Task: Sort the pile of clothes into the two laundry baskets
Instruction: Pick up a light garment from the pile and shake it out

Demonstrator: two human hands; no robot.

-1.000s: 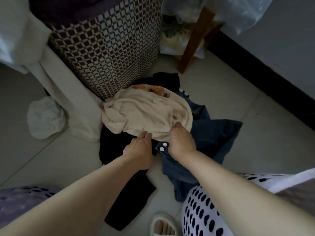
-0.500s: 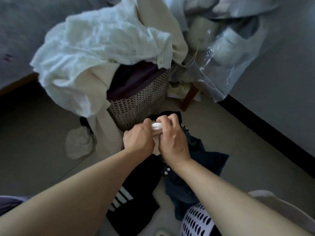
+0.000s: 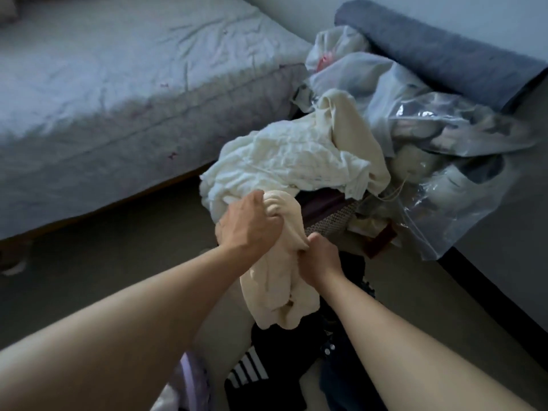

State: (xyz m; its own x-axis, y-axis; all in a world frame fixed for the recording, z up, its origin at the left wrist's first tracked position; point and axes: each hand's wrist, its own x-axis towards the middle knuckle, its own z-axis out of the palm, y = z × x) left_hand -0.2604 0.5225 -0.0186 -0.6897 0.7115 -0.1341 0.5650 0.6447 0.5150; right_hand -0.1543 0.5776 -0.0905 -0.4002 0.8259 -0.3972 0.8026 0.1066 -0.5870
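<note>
A cream garment [image 3: 274,287] hangs in the air above the floor pile. My left hand [image 3: 250,225] grips its bunched top, and my right hand [image 3: 318,261] grips it lower on the right side. Below lie dark clothes: a black piece with white stripes [image 3: 252,370] and a dark blue denim piece [image 3: 341,378]. A woven patterned basket [image 3: 332,219] stands behind the hands, with white and cream cloths [image 3: 290,161] heaped over it. A lilac basket rim [image 3: 191,384] shows at the bottom edge.
A bed with a grey-blue sheet [image 3: 118,84] fills the upper left. Clear plastic bags [image 3: 444,161] with items lie to the right of the woven basket. A rolled grey-blue blanket [image 3: 439,51] lies along the wall. Bare floor [image 3: 103,256] spreads to the left.
Both hands took hold of the cream garment on the pile and lifted it up off the dark clothes. The view tilted upward, bringing the bed into sight.
</note>
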